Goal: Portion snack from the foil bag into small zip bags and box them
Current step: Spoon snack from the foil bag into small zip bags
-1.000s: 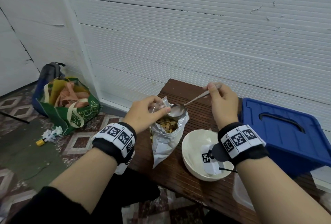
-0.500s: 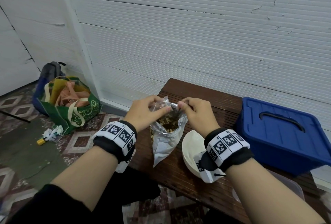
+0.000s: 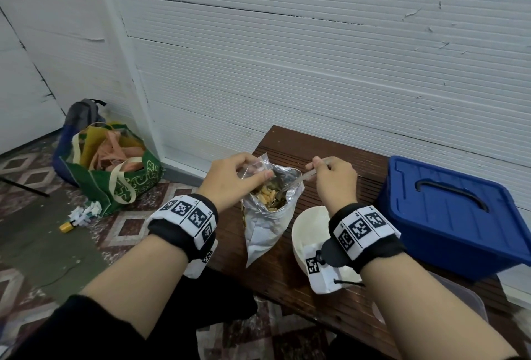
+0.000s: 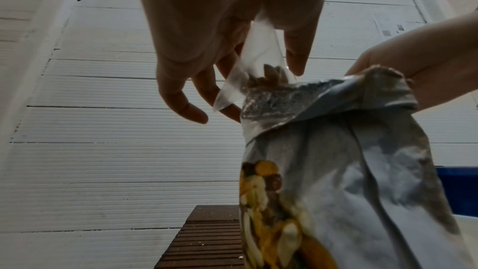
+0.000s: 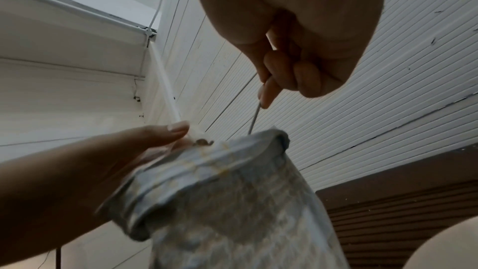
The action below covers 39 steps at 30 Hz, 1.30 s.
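Two hands are at work here, and both of ours are gripping something. Our right hand [image 3: 334, 178] has its fingers curled round the handle of a spoon [image 3: 298, 180], the thumb pressing it from the side; in the right wrist view the thin metal stem runs down out of the fist and vanishes behind the rolled rim of the foil bag [image 3: 268, 213]. Our left hand [image 3: 230, 181] pinches a small clear zip bag [image 4: 254, 73] between thumb and fingers, holding it just above the near-left edge of the foil bag's mouth, with a few pieces of snack already sitting in its lower corner.

What matters next is that the spoon's long axis slants down and to the left, so its bowl lies inside the foil bag among the snack [image 3: 268, 197], below and to the right of the zip bag. We judge that the coming lift must travel up and leftward, a short way, to reach the mouth held by the left hand, which is the nearer one to it. We cannot tell how wide that mouth stands.

Our right wrist is raised and bent downward over the bag; our left wrist is level, knuckles up. The foil bag stands upright on the wooden bench [image 3: 330, 147], a white bowl [image 3: 309, 224] just beside it, and the blue lidded box [image 3: 457, 213] further right.
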Motion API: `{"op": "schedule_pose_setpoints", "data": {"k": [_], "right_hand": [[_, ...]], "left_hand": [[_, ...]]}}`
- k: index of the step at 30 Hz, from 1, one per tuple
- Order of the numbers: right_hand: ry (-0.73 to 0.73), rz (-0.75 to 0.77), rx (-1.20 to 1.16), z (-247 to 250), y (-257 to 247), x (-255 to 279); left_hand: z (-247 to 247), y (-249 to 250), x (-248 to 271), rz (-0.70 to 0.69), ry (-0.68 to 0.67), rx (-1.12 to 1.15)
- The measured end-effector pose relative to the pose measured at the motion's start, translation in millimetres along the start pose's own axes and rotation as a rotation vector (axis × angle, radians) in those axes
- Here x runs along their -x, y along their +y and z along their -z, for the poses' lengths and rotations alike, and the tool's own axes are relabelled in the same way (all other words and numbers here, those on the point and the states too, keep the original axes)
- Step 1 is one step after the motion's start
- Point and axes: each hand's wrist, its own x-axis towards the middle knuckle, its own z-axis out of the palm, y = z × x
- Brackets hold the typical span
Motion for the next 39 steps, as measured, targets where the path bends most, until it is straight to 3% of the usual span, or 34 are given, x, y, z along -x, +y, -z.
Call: {"op": "schedule_pose_setpoints", "data": {"k": [17,35,39], "right_hand": [[0.177,-0.018,-0.131,39,-17,-28],[-0.011,0.008,-0.157,14,-17,-25],[-0.067,0.073,-0.24,12,-15,-22]], "left_hand": [[7,-4,-6,0.021,-0.058,-0.153],[-8,-4,-13,-0.001,-0.12,-0.206],[-11,5,-11,0.001,-0.095,-0.252]]}}
